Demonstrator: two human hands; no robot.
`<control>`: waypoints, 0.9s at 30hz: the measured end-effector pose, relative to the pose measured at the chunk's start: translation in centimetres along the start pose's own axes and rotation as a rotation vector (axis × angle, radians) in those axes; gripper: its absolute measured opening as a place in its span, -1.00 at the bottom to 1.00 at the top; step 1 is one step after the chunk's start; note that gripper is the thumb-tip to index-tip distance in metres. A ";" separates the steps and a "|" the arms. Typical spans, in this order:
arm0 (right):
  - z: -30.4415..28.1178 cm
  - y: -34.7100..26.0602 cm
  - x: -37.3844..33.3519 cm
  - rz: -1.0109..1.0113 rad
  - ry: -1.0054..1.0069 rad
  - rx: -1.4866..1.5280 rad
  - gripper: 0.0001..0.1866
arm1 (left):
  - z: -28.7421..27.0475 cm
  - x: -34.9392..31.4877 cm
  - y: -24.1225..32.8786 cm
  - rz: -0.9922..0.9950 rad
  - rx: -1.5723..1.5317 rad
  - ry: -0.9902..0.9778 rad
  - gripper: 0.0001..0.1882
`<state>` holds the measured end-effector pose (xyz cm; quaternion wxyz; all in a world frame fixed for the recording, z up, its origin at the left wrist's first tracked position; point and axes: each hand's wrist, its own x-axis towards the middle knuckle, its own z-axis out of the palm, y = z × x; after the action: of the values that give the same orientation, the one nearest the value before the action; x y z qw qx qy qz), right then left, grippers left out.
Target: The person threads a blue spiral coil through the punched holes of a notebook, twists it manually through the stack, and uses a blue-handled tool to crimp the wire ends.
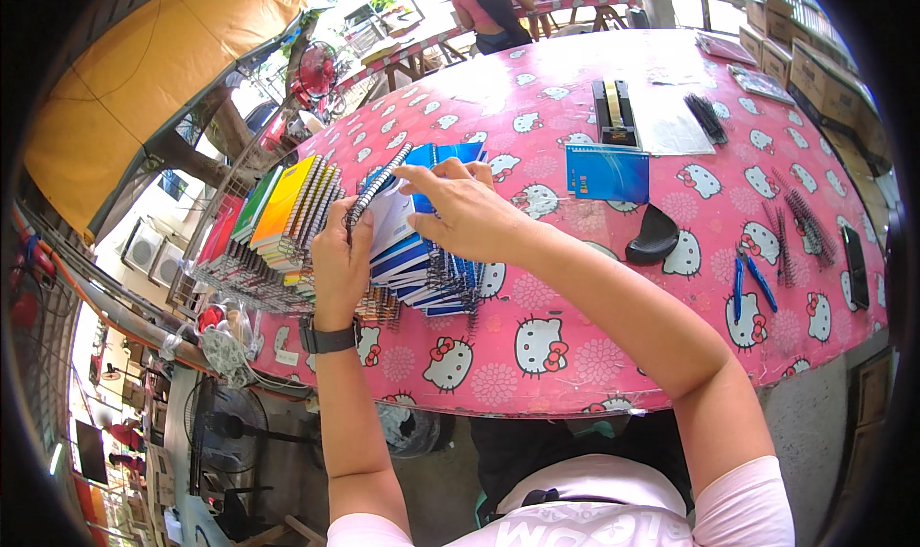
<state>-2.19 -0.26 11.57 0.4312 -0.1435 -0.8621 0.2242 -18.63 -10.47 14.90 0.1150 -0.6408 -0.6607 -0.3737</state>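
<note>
My left hand, with a dark band on its wrist, grips a spiral notebook by its coil side, tilted up so that white paper shows. Over that notebook is my right hand, holding nothing. Its thumb and fingers are apart, and the index fingertip is close to the black coil; I cannot tell if they touch. Beneath and beside the held notebook lie stacked blue notebooks. Left of my left hand stand rows of yellow notebooks, green notebooks and red notebooks.
On the pink patterned table are a blue notebook, a black tape dispenser, a black curved object, blue-handled pliers, loose black coils and a phone. Cartons stand far right. Another person is at the back.
</note>
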 end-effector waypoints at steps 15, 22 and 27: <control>-1.3 -0.7 -0.1 -0.084 -0.133 -0.111 -0.37 | 0.1 -0.1 0.5 -0.049 -0.006 0.002 -0.68; -3.2 -2.5 -2.6 -0.138 -0.380 0.469 -0.51 | -0.3 -0.4 0.1 -0.002 -0.076 0.013 -0.68; -6.7 -2.1 -7.0 -0.102 -0.199 0.413 -0.71 | -0.1 -0.4 0.3 0.101 -0.059 -0.175 -0.53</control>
<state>7.22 -3.35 11.47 0.3751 0.0145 -0.8424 0.3867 -18.31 -10.88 14.84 0.0564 -0.7065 -0.6240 -0.3291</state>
